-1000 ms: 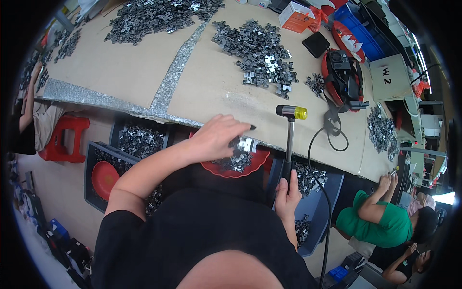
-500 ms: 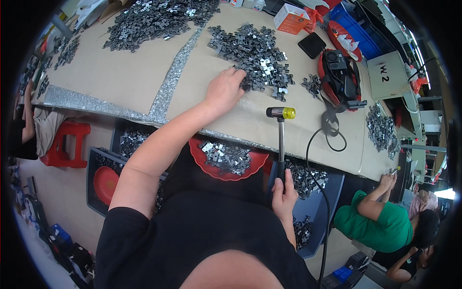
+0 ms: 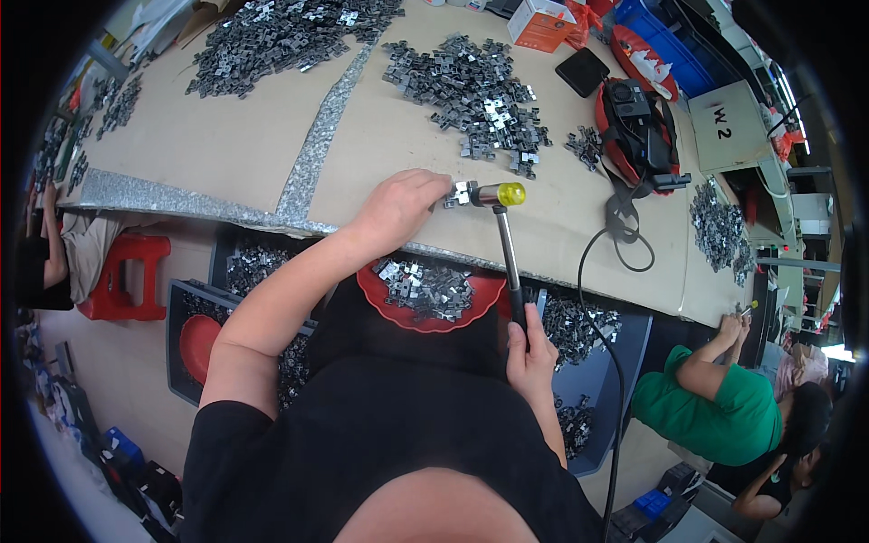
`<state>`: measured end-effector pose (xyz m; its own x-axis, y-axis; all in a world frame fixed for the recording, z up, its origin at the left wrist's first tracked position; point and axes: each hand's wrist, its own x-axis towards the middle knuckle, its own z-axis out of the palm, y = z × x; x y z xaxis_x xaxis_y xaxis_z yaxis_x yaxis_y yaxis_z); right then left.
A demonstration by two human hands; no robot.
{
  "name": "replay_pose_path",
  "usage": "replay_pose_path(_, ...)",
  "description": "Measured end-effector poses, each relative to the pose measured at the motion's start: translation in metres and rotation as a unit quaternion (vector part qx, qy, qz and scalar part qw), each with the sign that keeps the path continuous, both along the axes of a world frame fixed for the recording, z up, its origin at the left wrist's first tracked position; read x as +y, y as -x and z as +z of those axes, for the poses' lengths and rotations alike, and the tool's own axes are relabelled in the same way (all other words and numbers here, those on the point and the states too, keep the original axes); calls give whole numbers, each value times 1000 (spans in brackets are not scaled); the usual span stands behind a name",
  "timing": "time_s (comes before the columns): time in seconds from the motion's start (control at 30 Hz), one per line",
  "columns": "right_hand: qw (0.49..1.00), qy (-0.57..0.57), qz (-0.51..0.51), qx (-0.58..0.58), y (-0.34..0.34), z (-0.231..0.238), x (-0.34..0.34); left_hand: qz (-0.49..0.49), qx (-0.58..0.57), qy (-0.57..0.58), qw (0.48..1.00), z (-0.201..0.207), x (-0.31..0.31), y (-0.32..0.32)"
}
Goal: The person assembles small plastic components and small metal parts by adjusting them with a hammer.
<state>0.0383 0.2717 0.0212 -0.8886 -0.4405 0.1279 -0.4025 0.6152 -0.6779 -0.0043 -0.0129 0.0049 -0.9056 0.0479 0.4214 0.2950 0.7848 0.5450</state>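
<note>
I saw the left hand (image 3: 403, 206) clamped on a small metal clip (image 3: 463, 192) over the near side of the table (image 3: 244, 136); the right hand (image 3: 532, 355) gripped a yellow-faced mallet (image 3: 509, 249), head just beside the clip. Tapping seemed underway; the next blow called for steadiness.

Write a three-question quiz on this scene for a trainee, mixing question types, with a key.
1. What tool does the right grip hold?
2. True or false: the red scalloped bowl near the lap contains small metal pieces.
3. What is at the fingertips of the left grip? A: an orange-and-white box; B: a metal clip; C: a blue crate.

Key: 1. A yellow-tipped mallet; 2. True; 3. B.
</note>
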Motion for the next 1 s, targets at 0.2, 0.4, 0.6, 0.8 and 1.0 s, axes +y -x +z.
replay_pose_path(0.2,998,-28,19,57,6,8,-14,29,-46,-63,997,8,9,-7)
replay_pose_path(0.4,991,-120,14,57,6,19,-17,48,-17,-105,993,9,18,1)
replay_pose_path(0.6,988,27,8,150,9,29,-10,61,-54,-131,988,7,18,-1)
replay_pose_path(0.8,977,-205,33,54,8,30,-24,55,-46,-143,987,2,19,2)
replay_pose_path(1.0,996,-49,10,72,7,18,-9,60,-48,-129,989,5,17,0)
